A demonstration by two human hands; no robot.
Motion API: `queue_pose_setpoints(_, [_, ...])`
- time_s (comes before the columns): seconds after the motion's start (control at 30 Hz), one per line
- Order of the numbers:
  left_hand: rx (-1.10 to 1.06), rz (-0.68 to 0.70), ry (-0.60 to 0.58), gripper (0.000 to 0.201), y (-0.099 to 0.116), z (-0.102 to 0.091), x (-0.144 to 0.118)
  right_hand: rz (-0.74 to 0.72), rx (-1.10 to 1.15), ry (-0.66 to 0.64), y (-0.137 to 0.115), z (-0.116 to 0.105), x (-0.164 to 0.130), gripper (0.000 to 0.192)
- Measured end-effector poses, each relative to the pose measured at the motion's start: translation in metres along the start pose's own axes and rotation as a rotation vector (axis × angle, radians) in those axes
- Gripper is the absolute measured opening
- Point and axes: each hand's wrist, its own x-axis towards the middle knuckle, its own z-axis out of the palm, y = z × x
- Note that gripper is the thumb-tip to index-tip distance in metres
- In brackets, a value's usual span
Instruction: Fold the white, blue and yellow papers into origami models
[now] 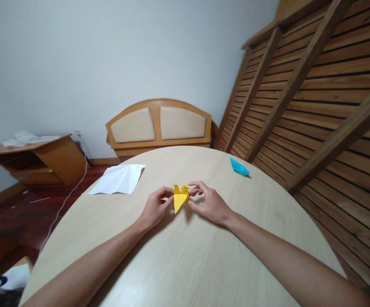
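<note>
a: head view first. where do the hands sit against the table edges?

b: both are near the middle of the round wooden table (pixel 185 264). the left hand (pixel 154 207) and the right hand (pixel 209 204) meet over a yellow folded paper (pixel 180 197), its point aimed toward the person, resting on or just above the tabletop.

a: fingers?

b: left fingertips pinch the paper's left side; the right thumb and forefinger pinch a small flap at its upper right. both are closed on the paper, not clenched into fists.

a: free room around them?

b: bare wood lies on the near side and to both sides. a creased white sheet (pixel 118 179) lies toward the far left rim, well apart. a blue folded paper (pixel 239 166) sits near the far right rim, close to the leaning slatted wood frame (pixel 316 106).

a: anything hard to read?

b: the paper's underside is hidden, the yellow folds are too small to make out, and both forearms are cut off at the bottom.
</note>
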Motion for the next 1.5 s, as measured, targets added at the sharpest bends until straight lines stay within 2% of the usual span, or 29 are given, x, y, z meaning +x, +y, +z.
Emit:
queue_pose_setpoints(0.4, [-0.154,-0.048,-0.024,0.021,-0.0043,0.0013,-0.0003,0.074,0.16,-0.02,-0.0047,0.0,0.003,0.041])
queue_pose_setpoints(0.93, [-0.076,-0.068,-0.059,0.025,-0.0006,0.0025,-0.0016,0.118,0.32,-0.018,-0.001,0.004,0.004,0.039])
queue_pose_setpoints(1.5, [0.082,-0.021,-0.099,0.018,0.0023,0.0028,-0.0037,0.102,0.319,-0.023,-0.0015,0.002,0.0049,0.04])
